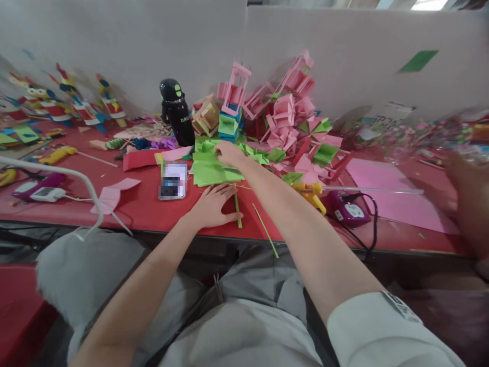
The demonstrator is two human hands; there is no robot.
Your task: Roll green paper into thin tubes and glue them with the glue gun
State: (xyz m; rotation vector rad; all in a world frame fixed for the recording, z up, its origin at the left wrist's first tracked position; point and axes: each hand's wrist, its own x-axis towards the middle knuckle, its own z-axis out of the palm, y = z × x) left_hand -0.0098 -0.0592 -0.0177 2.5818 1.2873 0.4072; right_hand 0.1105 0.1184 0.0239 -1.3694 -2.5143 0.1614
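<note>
My left hand [214,208] lies on the red table with its fingers spread, the fingertips close to the lower edge of a stack of green paper sheets [214,175]. Beside its thumb is a narrow green paper strip [238,209]. A second thin green strip [266,231] lies apart to the right and pokes over the table's front edge. My right hand [229,154] reaches across to the top of the green sheets. Its fingers are bent together and point down among folded green pieces [208,146]; what they pinch is hidden.
A phone [173,180] and black bottle [178,112] stand left of the green paper. Pink folded-paper models [284,112] pile up behind. Rightward are a yellow glue gun [311,192], purple power socket [349,208] and another person's blurred arm [469,199]. A white cable [89,186] arches at left.
</note>
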